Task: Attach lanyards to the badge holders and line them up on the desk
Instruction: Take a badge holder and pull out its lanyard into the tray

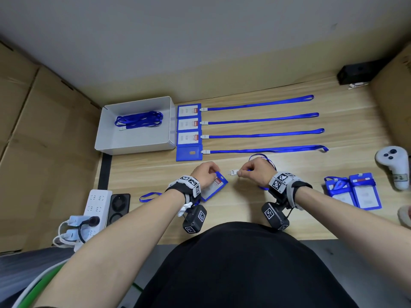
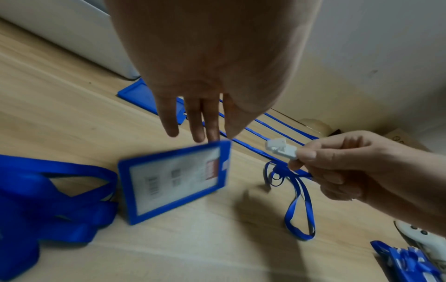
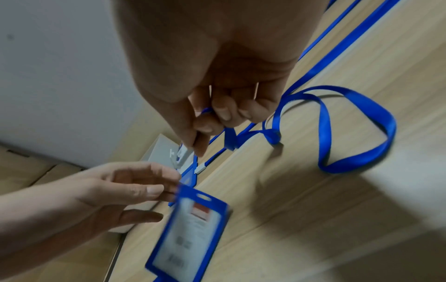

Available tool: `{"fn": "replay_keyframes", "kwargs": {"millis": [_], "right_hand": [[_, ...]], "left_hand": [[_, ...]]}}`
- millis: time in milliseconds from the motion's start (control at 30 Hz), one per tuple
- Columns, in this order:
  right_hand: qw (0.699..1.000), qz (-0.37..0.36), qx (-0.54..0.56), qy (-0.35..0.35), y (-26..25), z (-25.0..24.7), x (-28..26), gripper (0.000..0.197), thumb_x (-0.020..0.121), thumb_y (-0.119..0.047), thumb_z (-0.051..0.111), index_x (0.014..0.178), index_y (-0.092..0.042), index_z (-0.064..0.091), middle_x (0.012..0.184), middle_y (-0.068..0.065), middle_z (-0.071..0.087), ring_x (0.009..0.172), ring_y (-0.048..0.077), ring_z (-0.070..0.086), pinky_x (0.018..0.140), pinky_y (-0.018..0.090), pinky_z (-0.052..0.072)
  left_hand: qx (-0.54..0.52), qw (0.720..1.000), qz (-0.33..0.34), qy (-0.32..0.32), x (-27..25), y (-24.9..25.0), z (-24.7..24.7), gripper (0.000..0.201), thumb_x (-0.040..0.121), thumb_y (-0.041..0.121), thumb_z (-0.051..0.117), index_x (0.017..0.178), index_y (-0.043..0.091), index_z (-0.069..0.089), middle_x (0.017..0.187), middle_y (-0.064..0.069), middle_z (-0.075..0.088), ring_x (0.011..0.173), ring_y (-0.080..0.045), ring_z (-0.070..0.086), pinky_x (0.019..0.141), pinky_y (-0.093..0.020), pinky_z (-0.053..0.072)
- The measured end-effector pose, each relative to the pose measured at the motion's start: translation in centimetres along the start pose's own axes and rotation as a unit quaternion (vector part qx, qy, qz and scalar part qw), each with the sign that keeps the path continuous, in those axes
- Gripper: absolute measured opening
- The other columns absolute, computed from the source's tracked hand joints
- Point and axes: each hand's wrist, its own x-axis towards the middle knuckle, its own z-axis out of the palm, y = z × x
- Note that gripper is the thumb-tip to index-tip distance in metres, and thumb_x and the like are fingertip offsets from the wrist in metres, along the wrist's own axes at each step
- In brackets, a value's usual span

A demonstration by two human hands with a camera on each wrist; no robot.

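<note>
A blue badge holder (image 1: 216, 185) with a white card hangs tilted just above the wooden desk (image 1: 244, 210), and my left hand (image 1: 211, 173) pinches its top edge beside the slot. The holder (image 3: 193, 232) looks blurred in the right wrist view. A short way to its right, my right hand (image 1: 241, 173) pinches the white clip (image 1: 232, 172) of a blue lanyard (image 1: 264, 157). The clip (image 2: 277, 147) points at the holder (image 2: 176, 183) without touching it. The strap (image 3: 337, 133) lies looped on the desk behind my right hand.
Several holders with straight lanyards (image 1: 189, 132) are lined up at the back. Left of them stands a white tray (image 1: 106, 138) holding blue lanyards. Two more holders (image 1: 353, 192) and a white controller (image 1: 393, 165) lie at the right. A power strip (image 1: 95, 207) is at the left.
</note>
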Motion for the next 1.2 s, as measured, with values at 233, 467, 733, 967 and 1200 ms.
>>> {"fn": "replay_keyframes", "kwargs": {"millis": [233,467,733,967,1200], "right_hand": [[0.997,-0.017,0.072,-0.019,0.3,-0.7,0.0,0.017,0.085,-0.034,0.067,0.072,-0.029,0.076,0.059,-0.005,0.063,0.061,0.018,0.051,0.064,0.035,0.042],[0.996,-0.023,0.076,-0.036,-1.2,-1.7,-0.2,0.016,0.083,-0.026,0.066,0.072,-0.024,0.078,0.062,-0.004,0.065,0.059,0.01,0.052,0.063,0.027,0.042],[0.995,-0.01,0.091,-0.037,-6.5,-3.6,0.5,0.027,0.089,-0.018,0.058,0.066,-0.01,0.069,0.051,-0.004,0.042,0.049,0.011,0.036,0.043,0.019,0.029],[0.986,-0.017,0.146,-0.079,-14.7,-3.3,2.1,0.03,0.09,-0.015,0.052,0.06,-0.014,0.051,0.049,-0.007,0.028,0.045,0.012,0.022,0.045,0.023,0.016],[0.98,-0.018,0.147,-0.132,-14.9,-1.5,1.2,0.034,0.093,-0.015,0.049,0.058,-0.014,0.049,0.048,-0.007,0.023,0.046,0.013,0.018,0.047,0.024,0.012]], "left_hand": [[-0.138,0.989,0.008,-0.047,-0.9,3.1,0.0,0.019,0.096,0.022,0.056,0.099,0.008,0.068,0.094,-0.007,0.073,0.083,-0.016,0.062,0.073,-0.032,0.049],[-0.124,0.99,0.026,-0.062,-1.2,4.0,-0.7,0.018,0.095,0.024,0.06,0.083,0.012,0.068,0.077,0.002,0.073,0.073,-0.013,0.064,0.069,-0.035,0.049],[-0.023,0.992,-0.027,0.125,-0.1,2.9,-5.7,0.013,0.082,0.034,0.061,0.078,0.024,0.066,0.083,0.004,0.07,0.086,-0.02,0.066,0.079,-0.033,0.054],[-0.042,0.965,-0.104,0.237,-1.3,-1.8,-11.3,0.014,0.084,0.019,0.056,0.071,0.018,0.062,0.077,-0.008,0.065,0.077,-0.031,0.061,0.068,-0.031,0.046],[-0.075,0.966,-0.129,0.212,-1.7,-3.8,-9.8,0.011,0.08,0.017,0.055,0.073,0.012,0.062,0.07,-0.007,0.057,0.067,-0.029,0.051,0.066,-0.03,0.04]]}}
